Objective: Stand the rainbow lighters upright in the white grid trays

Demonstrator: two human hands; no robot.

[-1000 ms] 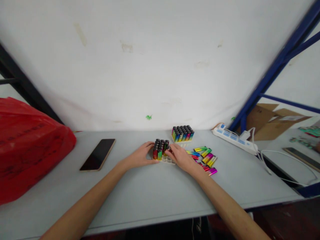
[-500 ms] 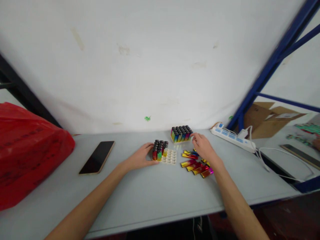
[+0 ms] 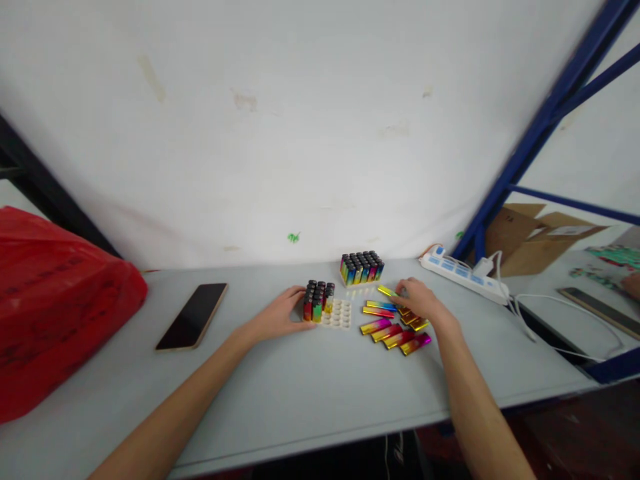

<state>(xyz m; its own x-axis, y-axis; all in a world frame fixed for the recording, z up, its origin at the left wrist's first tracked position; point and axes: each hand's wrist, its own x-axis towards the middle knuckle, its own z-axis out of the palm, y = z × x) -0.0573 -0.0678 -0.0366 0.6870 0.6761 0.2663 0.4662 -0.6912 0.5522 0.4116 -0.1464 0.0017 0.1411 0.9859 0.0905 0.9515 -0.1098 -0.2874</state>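
Observation:
My left hand [image 3: 283, 315] curves round the left end of a white holed tray [image 3: 344, 315], thumb at the front edge and fingers at the back. Lighters [image 3: 318, 301] with black tops stand upright in the tray's left part; the holes on the right show bare. My right hand [image 3: 419, 297] is over a group of shiny metallic sleeves. Its fingertips are closed on one end of a yellow sleeve [image 3: 387, 291]. Yellow-red-purple sleeves [image 3: 393, 335] fan out in front of it, and gold ones [image 3: 414, 321] lie partly under the hand.
A second block of upright lighters [image 3: 362, 268] stands by the wall. On the left lie a phone [image 3: 193, 317] and a red plastic bag [image 3: 65, 307]. To the right are a white power strip [image 3: 465, 279] with cables, a blue frame [image 3: 530, 137] and a cardboard box [image 3: 543, 240].
My right hand has moved right and a little down from beside the rear lighter block to the sleeves, and a yellow sleeve now shows at its fingertips. My left hand stays at the tray.

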